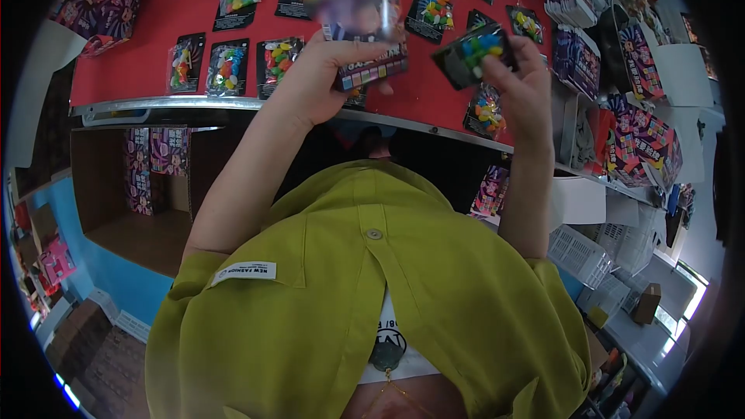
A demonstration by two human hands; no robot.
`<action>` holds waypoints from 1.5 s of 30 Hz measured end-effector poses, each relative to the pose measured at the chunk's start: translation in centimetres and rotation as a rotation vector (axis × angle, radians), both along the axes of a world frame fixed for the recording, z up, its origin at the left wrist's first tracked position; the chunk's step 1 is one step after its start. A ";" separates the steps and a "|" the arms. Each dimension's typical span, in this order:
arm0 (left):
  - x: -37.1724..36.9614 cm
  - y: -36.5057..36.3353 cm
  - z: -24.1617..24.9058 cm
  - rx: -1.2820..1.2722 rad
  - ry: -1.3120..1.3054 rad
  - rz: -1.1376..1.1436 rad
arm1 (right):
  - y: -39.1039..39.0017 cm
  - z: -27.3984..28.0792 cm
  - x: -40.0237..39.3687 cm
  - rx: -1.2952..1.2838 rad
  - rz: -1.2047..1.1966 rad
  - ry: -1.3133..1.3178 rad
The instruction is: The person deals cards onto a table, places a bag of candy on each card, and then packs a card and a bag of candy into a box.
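Note:
My left hand [320, 74] is wrapped around a purple printed box [374, 70], held above the red table [155, 8]. A pale flap sticks up at the box's far end, and its upper part is smeared by motion. In my right hand [529, 81], between thumb and fingers, is a black-backed pack of colourful bean-shaped pieces [469, 57], tilted beside the box. Similar packs lie around on the table, such as a pack [228, 67] to the left and a pack [487, 109] under my right hand.
Stacks of printed boxes [574, 62] line the table's right side. A big printed bag [101, 0] stands at the far left. Below the metal table edge [186, 102], an open cardboard carton [109, 178] holds a few printed boxes. White plastic baskets [578, 252] sit lower right.

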State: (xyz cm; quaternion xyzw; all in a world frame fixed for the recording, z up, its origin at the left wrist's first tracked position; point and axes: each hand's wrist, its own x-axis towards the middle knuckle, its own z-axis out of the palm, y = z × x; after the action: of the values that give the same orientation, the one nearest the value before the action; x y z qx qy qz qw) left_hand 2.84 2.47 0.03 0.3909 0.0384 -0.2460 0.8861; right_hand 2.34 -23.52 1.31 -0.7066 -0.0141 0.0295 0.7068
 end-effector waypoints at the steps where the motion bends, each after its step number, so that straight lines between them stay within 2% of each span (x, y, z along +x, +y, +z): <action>1: -0.1 -0.7 0.2 -0.003 -0.003 -0.011 | 0.4 1.0 0.3 -0.003 -0.011 -0.003; 3: -0.8 -2.5 0.7 -0.041 0.079 -0.205 | 1.7 2.9 1.2 0.257 -0.073 -0.224; 5: -0.9 -4.0 0.1 -0.090 0.107 -0.362 | 1.3 2.5 2.3 0.167 -0.050 -0.297; 7: -1.0 -4.3 0.6 -0.104 0.101 -0.391 | 1.9 2.4 2.8 -0.088 -0.011 -0.312; 8: -1.1 -4.1 0.8 -0.112 0.101 -0.410 | 2.0 2.5 2.6 -0.090 -0.002 -0.294; 9: -1.1 -3.9 0.7 -0.110 0.103 -0.397 | 1.9 2.5 2.7 -0.085 0.010 -0.294; 11: -1.1 -3.6 0.6 -0.014 0.065 -0.446 | 1.1 2.3 2.9 0.153 -0.011 -0.281; 13: -1.3 -3.7 0.5 -0.006 0.058 -0.426 | 1.2 2.4 2.7 0.163 -0.004 -0.282; 15: -1.1 -4.3 0.5 -0.008 0.022 -0.390 | 1.6 2.7 1.9 -0.052 0.001 -0.340; 19: -0.6 -4.0 1.0 0.085 -0.029 -0.377 | 1.6 3.3 1.2 -0.228 0.093 -0.402; 21: -0.1 -4.3 0.7 0.043 -0.071 -0.432 | 1.1 3.5 1.2 -0.392 0.302 -0.528; 25: 0.3 -5.7 -1.0 0.023 -0.213 -0.381 | 0.9 3.2 0.3 -0.338 0.392 -0.441; 27: 0.9 -6.1 -1.5 0.271 -0.372 -0.464 | 0.5 2.3 -0.3 -0.558 0.286 -0.431; 28: 0.9 -6.3 -1.3 0.269 -0.375 -0.465 | 0.4 2.0 -0.7 -0.561 0.285 -0.433; 30: 0.7 -6.5 -0.8 0.532 -0.455 -0.509 | 0.5 1.1 -1.8 -0.410 0.226 -0.301; 31: 0.5 -6.4 -1.0 0.533 -0.449 -0.512 | 0.8 0.3 -2.2 -0.406 0.225 -0.295; 33: 0.5 -6.2 -1.6 0.417 -0.483 -0.421 | 1.5 -0.8 -2.9 -0.583 0.085 -0.347; 34: 0.3 -5.9 -1.8 0.418 -0.485 -0.429 | 2.0 -1.0 -3.3 -0.581 0.076 -0.346; 36: -0.3 -5.3 -2.1 0.341 -0.674 -0.162 | 2.8 -1.1 -4.0 -0.649 -0.034 -0.356; 37: -0.7 -5.5 -1.9 0.340 -0.675 -0.171 | 2.9 -1.0 -4.0 -0.649 -0.043 -0.354; 39: -1.5 -5.7 -1.4 0.022 -0.230 -0.018 | 3.2 -0.6 -3.9 -0.470 -0.067 -0.281; 40: -1.8 -5.9 -1.4 0.026 -0.227 -0.018 | 3.2 -0.5 -4.0 -0.466 -0.067 -0.278; 42: -2.2 -6.6 -1.3 0.125 -0.309 -0.060 | 3.0 -0.4 -4.0 -0.718 0.041 -0.355; 45: -2.7 -7.2 -1.3 0.146 -0.299 0.017 | 3.5 -0.7 -4.6 -0.593 -0.053 -0.370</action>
State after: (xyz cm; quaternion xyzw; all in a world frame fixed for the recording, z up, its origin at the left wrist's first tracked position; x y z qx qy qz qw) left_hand 0.11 -4.68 -1.23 0.4862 -0.0727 -0.1743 0.8532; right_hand -2.27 -20.05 0.59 -0.8748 -0.1145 -0.1145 0.4566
